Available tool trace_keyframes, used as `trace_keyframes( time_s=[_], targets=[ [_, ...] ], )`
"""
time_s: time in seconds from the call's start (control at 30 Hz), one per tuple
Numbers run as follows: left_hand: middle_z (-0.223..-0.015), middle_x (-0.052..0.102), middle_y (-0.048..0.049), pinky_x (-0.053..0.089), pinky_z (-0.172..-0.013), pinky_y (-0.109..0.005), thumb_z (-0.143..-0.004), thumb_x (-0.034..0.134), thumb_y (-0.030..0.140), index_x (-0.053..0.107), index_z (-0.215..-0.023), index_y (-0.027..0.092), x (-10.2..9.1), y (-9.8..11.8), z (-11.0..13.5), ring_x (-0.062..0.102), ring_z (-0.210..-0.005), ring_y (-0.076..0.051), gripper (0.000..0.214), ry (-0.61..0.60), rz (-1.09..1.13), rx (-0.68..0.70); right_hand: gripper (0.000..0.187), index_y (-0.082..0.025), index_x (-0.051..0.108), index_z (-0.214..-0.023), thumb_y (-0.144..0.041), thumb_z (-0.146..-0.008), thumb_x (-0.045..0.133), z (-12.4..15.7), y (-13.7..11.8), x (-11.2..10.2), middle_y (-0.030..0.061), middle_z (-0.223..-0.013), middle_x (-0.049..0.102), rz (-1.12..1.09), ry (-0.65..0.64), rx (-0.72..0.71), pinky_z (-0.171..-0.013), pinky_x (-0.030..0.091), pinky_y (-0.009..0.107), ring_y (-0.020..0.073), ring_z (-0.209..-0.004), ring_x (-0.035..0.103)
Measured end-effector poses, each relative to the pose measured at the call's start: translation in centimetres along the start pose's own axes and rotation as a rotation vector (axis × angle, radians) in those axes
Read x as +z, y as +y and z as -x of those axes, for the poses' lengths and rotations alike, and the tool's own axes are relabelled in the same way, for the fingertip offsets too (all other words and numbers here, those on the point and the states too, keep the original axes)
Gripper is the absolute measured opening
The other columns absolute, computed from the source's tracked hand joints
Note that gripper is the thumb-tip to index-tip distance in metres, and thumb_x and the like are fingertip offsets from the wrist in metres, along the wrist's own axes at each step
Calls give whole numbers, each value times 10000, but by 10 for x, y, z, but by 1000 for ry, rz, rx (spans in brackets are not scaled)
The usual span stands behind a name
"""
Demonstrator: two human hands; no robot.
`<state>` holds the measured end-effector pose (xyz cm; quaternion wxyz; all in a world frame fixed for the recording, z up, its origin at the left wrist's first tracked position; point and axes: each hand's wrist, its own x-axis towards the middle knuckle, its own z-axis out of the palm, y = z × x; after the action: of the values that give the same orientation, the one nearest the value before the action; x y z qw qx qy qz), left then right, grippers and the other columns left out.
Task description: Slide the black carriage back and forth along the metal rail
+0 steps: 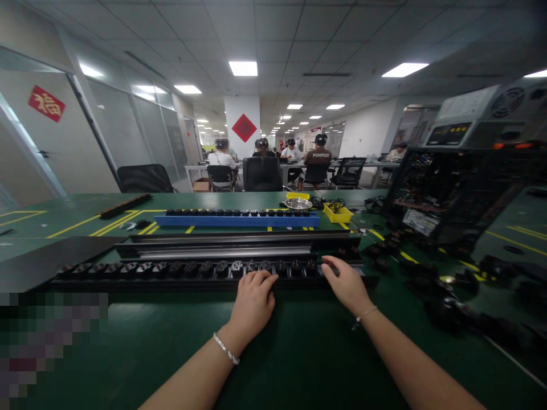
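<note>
A long black rail (171, 283) lies across the green table, with a row of black socket-like modules (186, 269) set along it. My left hand (253, 302) rests on the rail's front edge right of its middle, fingers bent together over it; the fingertips are partly hidden among the modules. Near the rail's right end, my right hand (348, 285) has its thumb and fingers closed around a small black part (336, 271), mostly covered by the hand. Just behind lie more long metal profiles (222, 250), dark with a shiny inner face.
Farther back are a blue rail (239, 221) with black modules, a round metal dish (298, 204) and a yellow bin (338, 213) with cables. Loose black parts (453, 310) and a dark open-framed machine (436, 193) occupy the right. A dark flat panel (64, 253) lies left. People sit beyond.
</note>
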<state>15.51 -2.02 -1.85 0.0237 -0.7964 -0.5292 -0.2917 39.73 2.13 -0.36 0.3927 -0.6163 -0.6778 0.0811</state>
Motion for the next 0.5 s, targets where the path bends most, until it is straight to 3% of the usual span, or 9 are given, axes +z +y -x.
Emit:
trace_keyframes(
  time_s=[0.07, 0.23, 0.4, 0.5],
  targets=[
    [-1095, 574, -29, 367, -927, -414, -751, 513, 101, 570, -1124, 252, 0, 1, 0, 463, -1037, -213, 406, 2, -4, -6, 427, -183, 595, -1105, -434, -801, 431, 10, -14, 8, 79, -1090, 638, 90, -81, -21, -895, 386, 353, 214, -999, 570],
    [-1014, 581, -25, 392, -870, -385, -768, 500, 102, 587, -1070, 243, -1, 4, 1, 482, -980, -203, 344, 9, -6, -10, 439, -236, 572, -1139, -486, -809, 427, 21, -29, 14, 60, -1057, 645, 304, -80, 42, -841, 360, 379, 229, -977, 567],
    [-991, 579, -25, 397, -852, -371, -770, 497, 90, 591, -1058, 241, -1, 6, 2, 484, -957, -196, 339, 21, -17, -3, 394, -248, 613, -1066, -479, -792, 450, 22, -32, 18, 65, -1026, 641, 381, -15, 62, -783, 356, 376, 243, -943, 545],
    [-988, 582, -26, 397, -842, -374, -778, 486, 86, 593, -1057, 244, 0, 7, 2, 486, -946, -197, 338, 16, -27, -10, 341, -231, 639, -981, -444, -762, 486, 21, -30, 23, 76, -1083, 610, 387, 56, 32, -835, 346, 397, 254, -1006, 511]
  ],
)
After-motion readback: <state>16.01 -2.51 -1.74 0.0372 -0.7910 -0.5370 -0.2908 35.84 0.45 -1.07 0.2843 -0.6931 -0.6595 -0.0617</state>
